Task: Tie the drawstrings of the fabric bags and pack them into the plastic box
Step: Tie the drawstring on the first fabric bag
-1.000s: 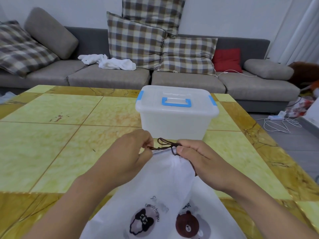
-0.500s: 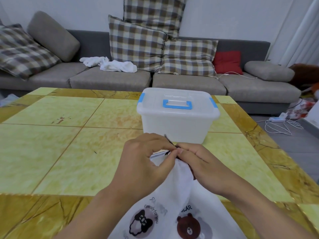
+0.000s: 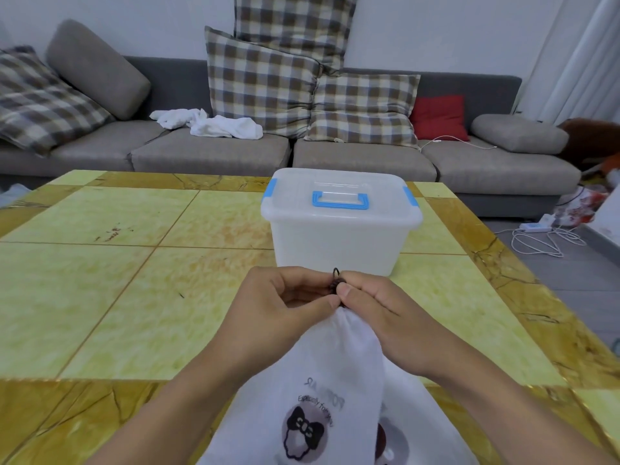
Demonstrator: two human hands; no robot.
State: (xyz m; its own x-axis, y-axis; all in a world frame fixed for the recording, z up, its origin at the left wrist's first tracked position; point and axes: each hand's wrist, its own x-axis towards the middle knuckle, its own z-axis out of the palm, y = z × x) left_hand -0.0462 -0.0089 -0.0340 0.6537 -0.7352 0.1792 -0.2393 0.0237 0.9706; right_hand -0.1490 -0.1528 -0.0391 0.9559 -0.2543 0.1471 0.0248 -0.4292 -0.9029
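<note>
Your left hand (image 3: 281, 307) has fingers curled, thumb and fingertips pinching the dark drawstring (image 3: 335, 283) at the gathered neck of the white fabric bag (image 3: 335, 380). Your right hand (image 3: 379, 313) meets it thumb to thumb, also pinching the drawstring; a small loop of cord sticks up between the two hands. Both hands are pressed together, clamped on the cord just in front of the plastic box (image 3: 339, 229).

The bag lies on the yellow tiled table (image 3: 134, 297), neck pointing away from you. Print on the bag, seen upside down: "Especially for you", above a cartoon figure with a black bow; the larger lettering is partly folded, unreadable. A second white bag (image 3: 426, 417) lies underneath to the right, print mostly hidden.

Count: two bags, one box, lid on, blue handle and two blue clips.
</note>
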